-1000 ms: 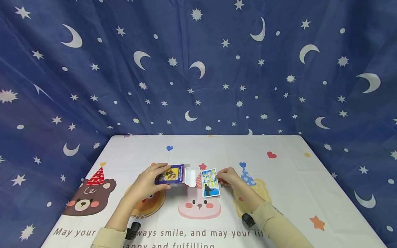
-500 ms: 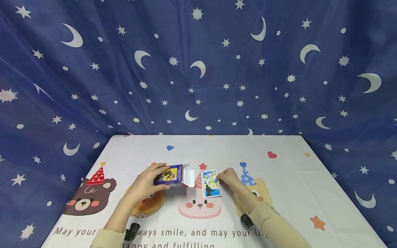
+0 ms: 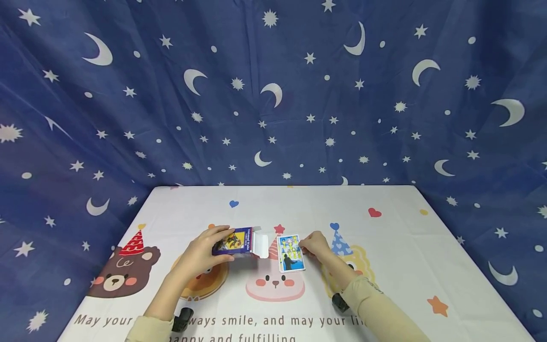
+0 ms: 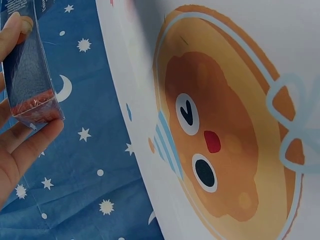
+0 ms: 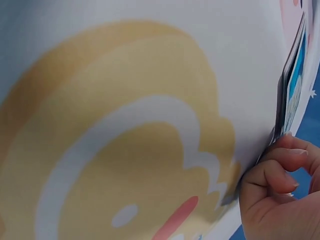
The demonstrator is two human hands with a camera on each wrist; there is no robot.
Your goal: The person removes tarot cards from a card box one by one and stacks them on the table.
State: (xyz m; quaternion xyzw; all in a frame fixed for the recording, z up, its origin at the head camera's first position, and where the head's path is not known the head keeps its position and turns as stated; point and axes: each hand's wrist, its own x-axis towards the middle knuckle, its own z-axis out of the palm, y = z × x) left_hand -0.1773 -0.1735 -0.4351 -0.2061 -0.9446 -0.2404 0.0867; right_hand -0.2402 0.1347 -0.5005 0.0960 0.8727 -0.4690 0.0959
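Note:
In the head view my left hand (image 3: 202, 251) grips a purple tarot card box (image 3: 232, 241) with a yellow picture, thumb on the near side and fingers on the far side. The box's white end flap (image 3: 260, 245) stands out to the right. The left wrist view shows the fingers holding the clear-wrapped box (image 4: 32, 75) by its edges. A small stack of tarot cards (image 3: 291, 253) lies right of the flap, a blue and yellow picture on top. My right hand (image 3: 316, 245) pinches the stack's right edge with curled fingers; the right wrist view shows the cards (image 5: 292, 80) edge-on.
A white tablecloth (image 3: 273, 204) printed with cartoon animals, hearts and lettering covers the table. Behind it hangs a dark blue curtain (image 3: 299, 95) with moons and stars. Dark wrist cameras (image 3: 183, 319) sit by both sleeves.
The cards and my right hand have shifted slightly to the right since a second ago, then stayed put. My left hand and the box have barely moved.

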